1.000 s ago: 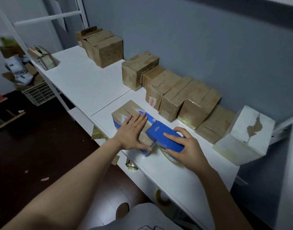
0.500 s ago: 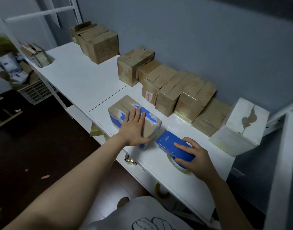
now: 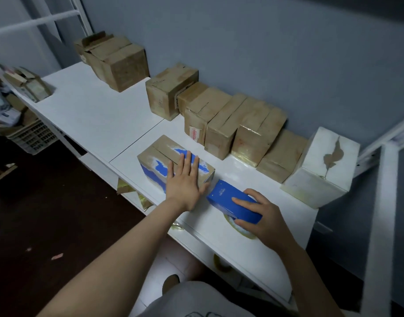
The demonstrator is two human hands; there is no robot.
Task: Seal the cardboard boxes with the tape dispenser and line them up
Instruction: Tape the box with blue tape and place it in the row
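A brown cardboard box with blue patches (image 3: 159, 156) lies on the white table (image 3: 93, 115) near its front edge. My left hand (image 3: 185, 181) presses flat on its top with straight fingers. Just right of the box, my right hand (image 3: 262, 216) grips the blue tape dispenser (image 3: 230, 200), which rests low on the table with its tape roll under it. Along the grey wall stands a row of several taped brown boxes (image 3: 221, 120), with a white box (image 3: 322, 168) at its right end.
Two larger brown boxes (image 3: 118, 62) stand at the far left by the wall. A small opened box (image 3: 29, 85) sits at the table's far left edge. A crate of clutter (image 3: 29, 136) is on the dark floor to the left. A white metal frame (image 3: 379, 202) rises at right.
My right hand has drawn the dispenser off the box's right end and down onto the table. My left hand has stayed flat on the box top.
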